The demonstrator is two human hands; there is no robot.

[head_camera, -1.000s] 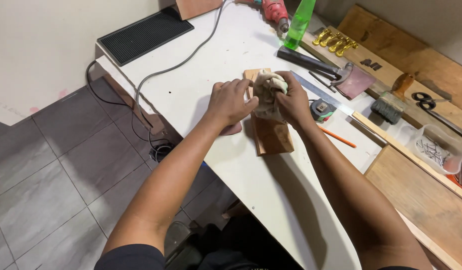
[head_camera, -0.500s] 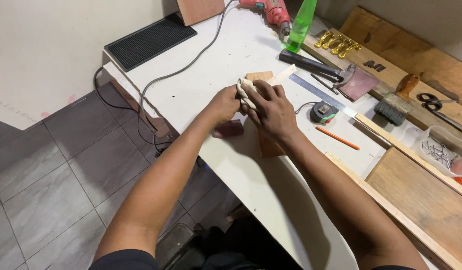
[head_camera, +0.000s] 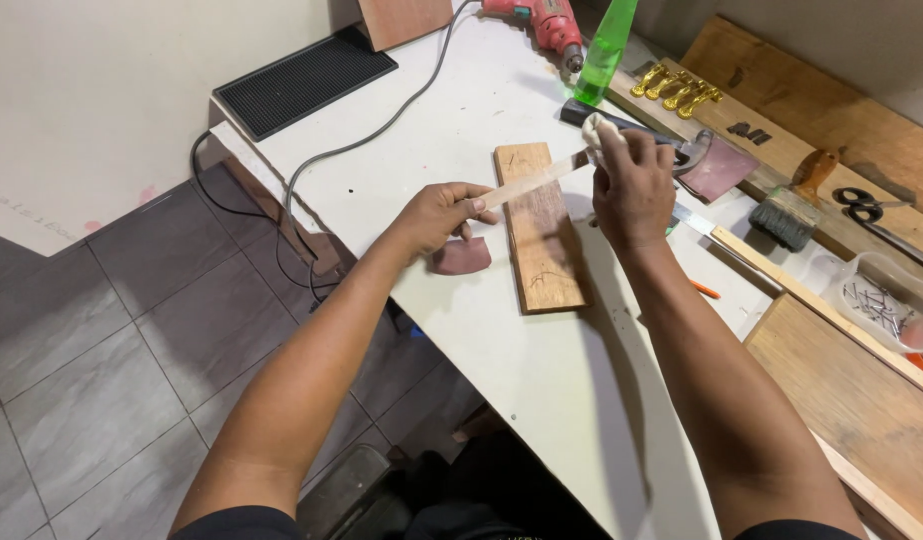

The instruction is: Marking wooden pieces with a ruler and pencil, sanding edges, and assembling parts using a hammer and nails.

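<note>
Since a second ago the two hands have separated. They were bunched together over the wooden board; now a pale strip of tape (head_camera: 537, 182) is drawn out taut between them, above the far end of the board (head_camera: 540, 228). This indicates, as a judgement, that a length of tape is being unrolled across the board — it is not yet pressed down.

The left hand (head_camera: 437, 215) is closed, pinching the near-left end of the strip between thumb and fingers. Just beneath it lies a small reddish-brown scrap (head_camera: 461, 256), touching or nearly touching the hand. The right hand (head_camera: 634, 185) is closed on the roll end of the tape, a whitish wad showing above the fingers.

The surface (head_camera: 462, 120) is a white panel set at an angle. At far left lies a black ribbed mat (head_camera: 304, 80), with a grey cable (head_camera: 382, 130) running to a red drill (head_camera: 542, 20) at the far edge. To the right stand a green bottle (head_camera: 607, 50), brass fittings (head_camera: 677, 88), a paintbrush (head_camera: 797, 200), scissors (head_camera: 862, 205) and a clear tub of nails (head_camera: 877, 300), on bare planks.

The floor (head_camera: 102, 330) at left is grey tile; a pale wall rises beyond it.
</note>
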